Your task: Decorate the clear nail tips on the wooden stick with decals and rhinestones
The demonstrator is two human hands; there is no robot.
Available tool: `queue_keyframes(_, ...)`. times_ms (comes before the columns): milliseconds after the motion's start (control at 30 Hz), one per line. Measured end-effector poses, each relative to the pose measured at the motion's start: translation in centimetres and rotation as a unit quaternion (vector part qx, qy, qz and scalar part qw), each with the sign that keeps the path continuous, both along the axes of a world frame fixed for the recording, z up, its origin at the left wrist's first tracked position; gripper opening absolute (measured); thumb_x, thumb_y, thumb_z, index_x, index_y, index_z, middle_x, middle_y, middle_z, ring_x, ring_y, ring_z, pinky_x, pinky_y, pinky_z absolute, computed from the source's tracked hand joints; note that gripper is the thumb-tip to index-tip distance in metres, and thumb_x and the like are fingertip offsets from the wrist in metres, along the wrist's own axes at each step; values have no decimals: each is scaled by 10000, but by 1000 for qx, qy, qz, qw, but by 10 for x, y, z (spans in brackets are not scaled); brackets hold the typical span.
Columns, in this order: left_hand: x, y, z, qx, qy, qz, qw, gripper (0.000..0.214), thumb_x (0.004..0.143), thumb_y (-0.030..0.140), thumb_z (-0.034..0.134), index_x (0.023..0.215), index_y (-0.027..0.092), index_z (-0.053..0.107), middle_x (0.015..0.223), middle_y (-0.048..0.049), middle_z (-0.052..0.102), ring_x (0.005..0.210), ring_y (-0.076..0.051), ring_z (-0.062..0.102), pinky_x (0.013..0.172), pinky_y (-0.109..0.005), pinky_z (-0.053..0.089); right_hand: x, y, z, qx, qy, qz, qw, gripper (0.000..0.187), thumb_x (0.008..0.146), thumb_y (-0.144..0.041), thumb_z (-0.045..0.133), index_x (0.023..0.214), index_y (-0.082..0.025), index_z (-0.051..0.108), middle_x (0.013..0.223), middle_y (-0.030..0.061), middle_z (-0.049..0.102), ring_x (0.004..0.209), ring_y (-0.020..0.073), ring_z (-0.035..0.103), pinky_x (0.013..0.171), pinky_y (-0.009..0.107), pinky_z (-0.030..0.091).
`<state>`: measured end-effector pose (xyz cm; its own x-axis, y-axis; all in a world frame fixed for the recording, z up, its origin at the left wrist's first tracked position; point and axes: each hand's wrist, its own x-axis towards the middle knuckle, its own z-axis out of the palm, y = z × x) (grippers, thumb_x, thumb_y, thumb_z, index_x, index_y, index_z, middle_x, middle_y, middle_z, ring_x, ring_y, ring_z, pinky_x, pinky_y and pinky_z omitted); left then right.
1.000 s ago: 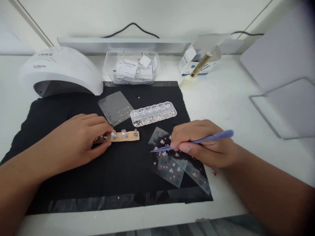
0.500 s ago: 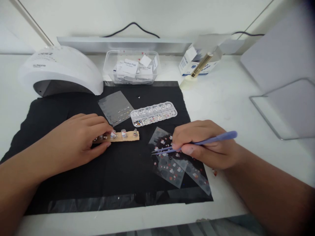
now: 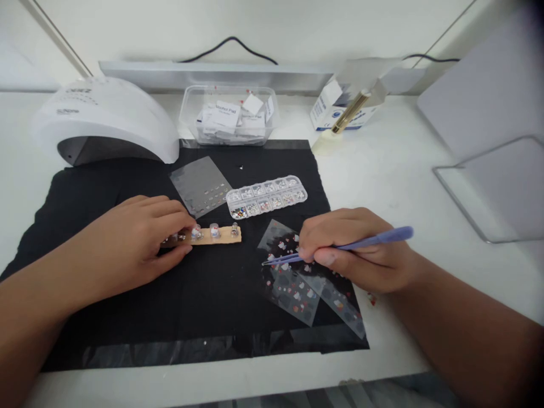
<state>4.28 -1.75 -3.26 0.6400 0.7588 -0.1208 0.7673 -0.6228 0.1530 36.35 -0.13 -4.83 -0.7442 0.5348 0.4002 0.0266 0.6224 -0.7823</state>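
Note:
My left hand grips the left part of a narrow tan strip, its fingers closed round it. Small decorated nail tips stand on clear mounts along the strip; my fingers hide its left end. With my right hand I hold purple tweezers pinched between thumb and fingers. Their points are nearly together over a clear nail sticker sheet with red and white figures. I cannot make out anything between the points. A second sticker strip partly overlaps that sheet.
A clear rhinestone case and a translucent sheet with small gems lie on the black mat. Behind are a white nail lamp, a tub of alcohol pads, an opened box and a gold-capped bottle.
The tweezer points have drawn closer together over the sticker sheet. My left hand stays in place on the strip.

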Motion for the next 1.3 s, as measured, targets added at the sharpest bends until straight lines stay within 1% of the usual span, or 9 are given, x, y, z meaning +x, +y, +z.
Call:
queue_keyframes(33, 1, 0, 0, -9, 9, 4, 1000, 264, 978, 334, 415, 1021, 209, 644, 968, -44, 664, 847, -205, 601, 793, -384, 451, 0, 0, 0, 7, 0, 2, 1000, 216, 984, -189, 484, 825, -147, 623, 706, 16, 618, 640, 97, 560, 597, 216, 480)
queue_keyframes(267, -2, 1, -3, 7, -15, 0, 1000, 241, 953, 361, 442, 977, 232, 644, 933, -33, 665, 809, -214, 605, 763, -379, 442, 1, -1, 0, 10, -2, -11, 1000, 209, 994, -186, 474, 839, -159, 611, 695, -6, 591, 618, 89, 543, 575, 214, 450)
queue_keyframes(400, -1, 0, -2, 2, -16, 4, 1000, 232, 945, 355, 455, 971, 231, 650, 928, -42, 667, 815, -222, 605, 763, -379, 439, 1, -1, 0, 20, 1, -10, 1000, 202, 991, -171, 475, 843, -153, 612, 688, -8, 584, 610, 86, 531, 567, 210, 443)
queue_keyframes(567, 1, 0, 0, -7, -6, 10, 1000, 260, 959, 338, 432, 991, 217, 659, 958, -54, 670, 836, -215, 602, 776, -380, 441, 1, 0, 2, 41, -10, -6, 999, 205, 992, -183, 473, 839, -152, 606, 696, 3, 596, 633, 95, 558, 579, 210, 468)
queue_keyframes(767, -1, 1, -4, 4, -12, 6, 1000, 241, 949, 362, 443, 985, 237, 646, 951, -43, 671, 824, -216, 608, 775, -383, 446, 2, -1, 1, 67, -18, -5, 998, 214, 1007, -210, 456, 860, -160, 603, 722, 9, 622, 672, 101, 594, 627, 214, 505)
queue_keyframes(967, -1, 1, -3, 11, -9, -3, 1000, 235, 954, 353, 436, 982, 231, 634, 942, -42, 663, 822, -210, 606, 769, -379, 451, 2, -2, 1, 68, -23, -11, 997, 201, 998, -198, 467, 854, -167, 602, 720, 5, 626, 672, 103, 596, 637, 219, 510)
queue_keyframes(1300, -3, 0, -3, 2, -8, 6, 1000, 237, 944, 366, 449, 991, 236, 642, 940, -39, 662, 831, -215, 602, 776, -376, 441, 1, -2, 1, 58, -16, -6, 998, 192, 992, -185, 470, 867, -161, 614, 734, 11, 639, 663, 99, 598, 625, 213, 518)
